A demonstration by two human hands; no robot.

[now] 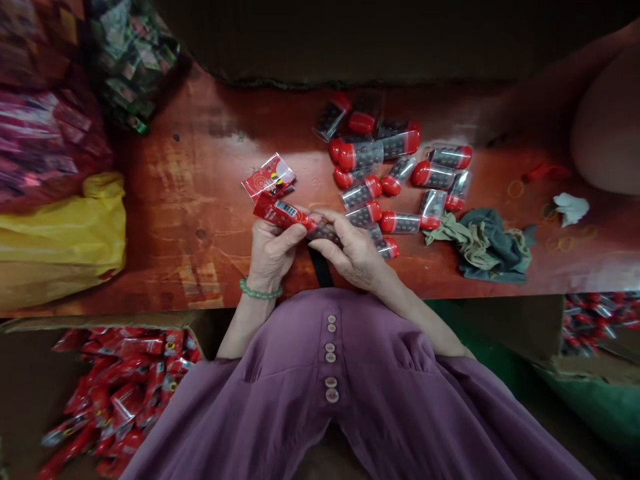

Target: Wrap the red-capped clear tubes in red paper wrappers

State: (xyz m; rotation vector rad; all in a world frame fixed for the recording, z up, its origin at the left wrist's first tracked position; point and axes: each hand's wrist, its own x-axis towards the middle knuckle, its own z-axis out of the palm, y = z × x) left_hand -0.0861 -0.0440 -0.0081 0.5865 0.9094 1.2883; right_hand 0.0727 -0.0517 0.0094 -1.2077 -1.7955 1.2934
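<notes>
My left hand [273, 250], with a green bead bracelet at the wrist, grips a red printed wrapper [281, 214]. My right hand [353, 252] holds a clear tube of dark beads [326, 232], whose end meets the wrapper's mouth. A second red and clear wrapper [269, 177] lies on the table just beyond my left hand. Several clear tubes with red caps [395, 170] lie in a loose heap to the right of my hands on the red wooden table [200, 200].
A crumpled grey and beige cloth [487, 243] and a white scrap [571, 207] lie at right. Yellow bag [63, 233] and packaged goods [133, 57] stand at left. A box of red packs [120, 393] sits below left; another box [600, 317] below right. Another person's arm [600, 113] rests far right.
</notes>
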